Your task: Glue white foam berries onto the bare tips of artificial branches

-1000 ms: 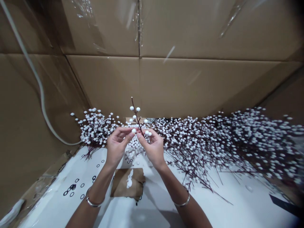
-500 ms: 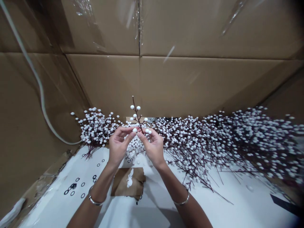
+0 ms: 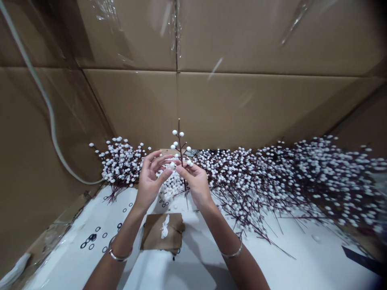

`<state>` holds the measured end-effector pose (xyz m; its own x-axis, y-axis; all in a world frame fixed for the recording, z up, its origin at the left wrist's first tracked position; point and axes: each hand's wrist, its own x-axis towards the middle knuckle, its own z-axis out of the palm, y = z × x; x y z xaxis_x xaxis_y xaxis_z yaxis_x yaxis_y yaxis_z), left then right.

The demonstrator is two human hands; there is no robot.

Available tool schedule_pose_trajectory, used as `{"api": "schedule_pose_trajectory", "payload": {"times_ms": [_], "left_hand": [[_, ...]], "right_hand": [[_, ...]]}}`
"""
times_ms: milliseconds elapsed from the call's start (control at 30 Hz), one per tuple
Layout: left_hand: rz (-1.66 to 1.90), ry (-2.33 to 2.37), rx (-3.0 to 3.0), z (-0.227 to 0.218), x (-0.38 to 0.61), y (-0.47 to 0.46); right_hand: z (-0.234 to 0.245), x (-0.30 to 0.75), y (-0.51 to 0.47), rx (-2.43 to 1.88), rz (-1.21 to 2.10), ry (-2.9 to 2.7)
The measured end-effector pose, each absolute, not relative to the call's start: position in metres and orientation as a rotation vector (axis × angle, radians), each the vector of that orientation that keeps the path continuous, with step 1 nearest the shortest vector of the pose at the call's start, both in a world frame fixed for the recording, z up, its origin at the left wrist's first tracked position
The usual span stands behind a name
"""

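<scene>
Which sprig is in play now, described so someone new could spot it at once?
Against the brown cardboard wall, a long heap of white-berried sprigs lies along the white surface. Above that heap, one berry sprig stands upright between the left hand and right hand. Unlike its tangled neighbours, it has only a few berries on a thin dark stem.

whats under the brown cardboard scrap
The brown cardboard scrap lies on a white surface, black rings poking out at its lower edge; directly beneath it is hidden.

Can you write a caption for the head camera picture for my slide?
Right hand holds a white-berried stem, left hand open beside it.
</scene>
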<state>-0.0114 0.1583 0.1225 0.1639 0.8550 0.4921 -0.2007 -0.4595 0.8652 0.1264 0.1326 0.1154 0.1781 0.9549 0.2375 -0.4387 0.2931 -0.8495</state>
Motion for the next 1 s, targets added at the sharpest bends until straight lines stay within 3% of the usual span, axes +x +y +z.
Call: {"api": "schedule_pose_trajectory", "payload": {"times_ms": [233, 500, 633, 733, 900, 1000], "left_hand": [[0.679, 0.665, 1.869, 0.129, -0.021, 0.156], [0.488, 0.572, 1.683, 0.124, -0.009, 0.151], [0.619, 0.651, 1.642, 0.124, -0.009, 0.153], [0.718, 0.799, 1.675, 0.124, -0.011, 0.156], [0.736, 0.932, 1.864, 0.112, -0.007, 0.161], [0.687, 0.928, 1.912, 0.102, 0.002, 0.162]], "right_hand": [[0.117, 0.135, 0.136, -0.725, 1.424, -0.619], [0.125, 0.139, 0.130, -0.623, 1.506, -0.697], [0.132, 0.147, 0.128, -0.504, 1.580, -0.803], [0.134, 0.158, 0.129, -0.497, 1.454, -0.800], [0.130, 0.169, 0.136, -0.706, 0.942, -0.855], [0.126, 0.168, 0.141, -0.732, 0.863, -0.765]]}}
